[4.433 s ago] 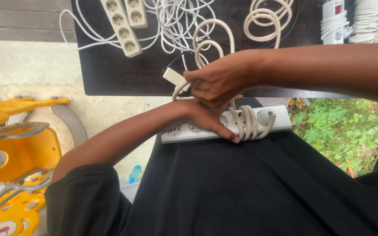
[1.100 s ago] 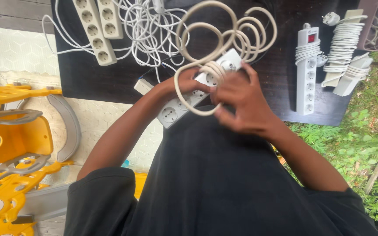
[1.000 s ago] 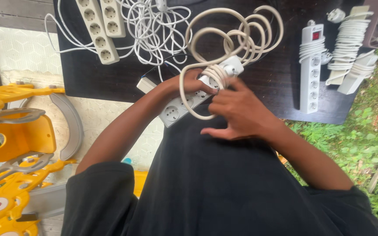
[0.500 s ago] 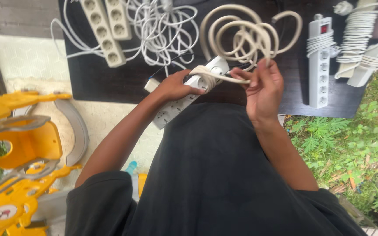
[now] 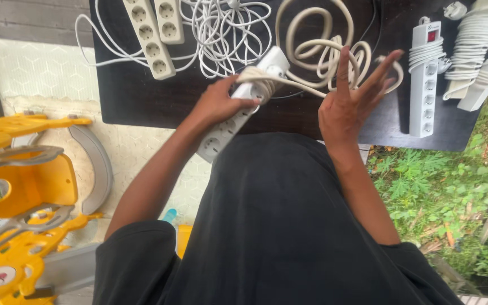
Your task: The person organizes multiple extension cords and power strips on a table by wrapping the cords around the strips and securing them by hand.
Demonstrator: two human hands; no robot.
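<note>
While left hand (image 5: 218,104) fingers clamp power strip (image 5: 238,107), hiding its middle, right hand (image 5: 348,104) fingers spread, cable (image 5: 297,87) contact unclear.

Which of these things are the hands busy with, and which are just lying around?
In use:
left hand gripping the strip
beige cord, wound partly round the strip
right hand, fingers spread by the cord

Lying about:
two loose strips
thin white cable tangle
wrapped strips at the right
yellow plastic seat
</note>
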